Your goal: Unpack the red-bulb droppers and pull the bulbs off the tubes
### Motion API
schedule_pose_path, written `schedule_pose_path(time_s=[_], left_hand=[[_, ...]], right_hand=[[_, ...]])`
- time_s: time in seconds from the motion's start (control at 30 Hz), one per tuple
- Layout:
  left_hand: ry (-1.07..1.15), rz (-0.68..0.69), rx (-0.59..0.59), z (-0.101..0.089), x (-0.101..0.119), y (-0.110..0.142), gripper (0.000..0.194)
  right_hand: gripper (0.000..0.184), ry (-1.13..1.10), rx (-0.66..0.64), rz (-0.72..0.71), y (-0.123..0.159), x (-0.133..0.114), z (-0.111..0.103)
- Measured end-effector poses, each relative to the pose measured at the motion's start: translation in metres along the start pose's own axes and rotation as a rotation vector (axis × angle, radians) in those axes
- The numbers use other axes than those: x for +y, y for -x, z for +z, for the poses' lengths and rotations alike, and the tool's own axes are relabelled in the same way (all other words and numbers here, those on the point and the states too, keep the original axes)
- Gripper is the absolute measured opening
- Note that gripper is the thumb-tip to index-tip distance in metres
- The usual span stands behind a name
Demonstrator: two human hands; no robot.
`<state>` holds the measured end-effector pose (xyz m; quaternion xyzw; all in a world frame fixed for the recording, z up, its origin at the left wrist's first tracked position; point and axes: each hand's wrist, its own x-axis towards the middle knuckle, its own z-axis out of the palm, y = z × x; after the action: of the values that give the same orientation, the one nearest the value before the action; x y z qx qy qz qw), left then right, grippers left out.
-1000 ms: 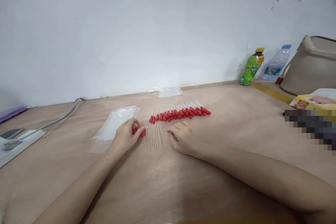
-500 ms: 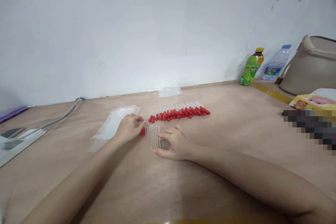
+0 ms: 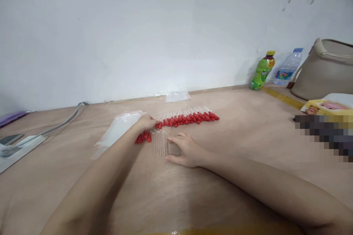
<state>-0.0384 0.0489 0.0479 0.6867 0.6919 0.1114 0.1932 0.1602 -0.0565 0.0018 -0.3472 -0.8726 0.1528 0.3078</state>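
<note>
Glass droppers with red rubber bulbs (image 3: 190, 118) lie side by side in a row, their pale tubes pointing at the wall. At the row's left end is my left hand (image 3: 146, 122), fingers drawn together; whatever is between the fingertips is hidden. Nearer me, several clear glass tubes (image 3: 159, 144) without bulbs lie in parallel. Loose red bulbs (image 3: 143, 137) sit left of them, partly covered by my left forearm. My right hand (image 3: 186, 150) rests at the tubes' right side, thumb and fingers apart, fingertips at the outermost tube.
Clear plastic bags (image 3: 118, 126) lie to the left, and another bag (image 3: 178, 97) by the wall. A grey cable (image 3: 66, 119) runs over the left side. At the back right stand a green bottle (image 3: 261, 71), a water bottle (image 3: 288, 68) and a beige bag (image 3: 325, 71).
My left hand has moved up and right, from beside the bare tubes to the left end of the dropper row. More loose red bulbs now show. My right hand stays nearly in place.
</note>
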Motion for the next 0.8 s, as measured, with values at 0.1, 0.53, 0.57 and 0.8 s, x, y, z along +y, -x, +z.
schedule_pose_path(time_s=[0.1,0.53,0.57,0.8], left_hand=[[-0.018,0.023,0.075,-0.007,0.000,0.002,0.026],[-0.008,0.788,0.513,0.044,-0.011,0.093,0.013],[-0.009,0.829,0.523,0.049,-0.009,0.094,0.013],[0.044,0.933,0.507,0.059,0.001,0.094,0.010]], right_hand=[[0.064,-0.025,-0.035,0.010,0.001,0.000,-0.004],[0.078,-0.299,0.260,0.080,0.031,0.038,-0.026],[0.073,-0.252,0.269,0.051,0.032,0.038,-0.029],[0.030,0.098,0.247,-0.148,0.031,0.033,-0.029]])
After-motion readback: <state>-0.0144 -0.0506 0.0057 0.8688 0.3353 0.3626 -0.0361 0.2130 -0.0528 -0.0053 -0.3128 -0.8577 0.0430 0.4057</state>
